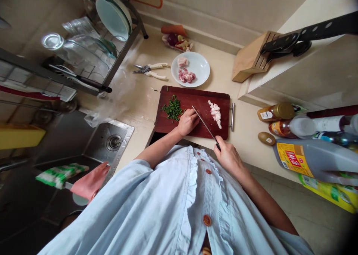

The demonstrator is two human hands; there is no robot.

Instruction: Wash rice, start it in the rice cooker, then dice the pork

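Observation:
A dark red cutting board (192, 94) lies on the counter, with a metal handle at its right end. My right hand (228, 155) is closed round the black handle of a kitchen knife (205, 125), whose blade slants across the board. My left hand (188, 122) rests on the board with its fingers curled, close beside the blade. Whatever lies under those fingers is hidden. Chopped green pieces (173, 108) form a pile left of that hand. Right of the knife sits a heap of cut whitish fatty meat (214, 114).
Behind the board stand a white plate (200, 70) with pink meat, kitchen shears (151, 70) and a pack of vegetables (176, 40). A knife block (251, 59), bottles (296, 158) and a brown oval fruit (266, 138) line the right. Left are a sink (97, 135) and dish rack (123, 49).

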